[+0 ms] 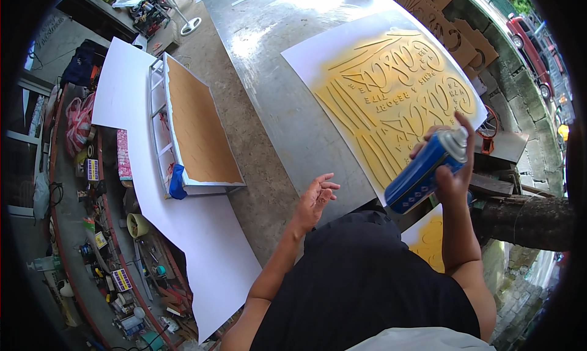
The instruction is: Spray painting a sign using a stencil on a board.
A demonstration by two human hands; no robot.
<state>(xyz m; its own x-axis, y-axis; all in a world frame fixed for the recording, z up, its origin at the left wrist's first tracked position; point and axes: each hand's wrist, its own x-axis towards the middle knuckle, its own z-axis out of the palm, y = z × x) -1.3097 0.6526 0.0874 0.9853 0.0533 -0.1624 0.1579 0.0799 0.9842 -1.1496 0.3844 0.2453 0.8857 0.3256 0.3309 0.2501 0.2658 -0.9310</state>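
Note:
My right hand (455,181) is wrapped round a blue spray can (419,177) with a silver top, tilted over the near right edge of a metal-topped table (263,85). Its index finger stretches up past the can's top; the nozzle cannot be made out. Below and beyond the can lies a white sheet (306,53) bearing raised cut-out letters and strips (400,76), coated yellow-gold. The can and hand cover part of the sheet's near right side. My left hand (315,201) hovers by the table's near edge, fingers loosely bent and apart, holding nothing.
Left of the table, a brown panel (199,128) in a metal frame stands by long white sheets (214,247). Shelves (104,229) of tools and cans line the far left. Cardboard cut-outs (468,42), a log (526,223) and another yellow-sprayed sheet (430,241) are on the right.

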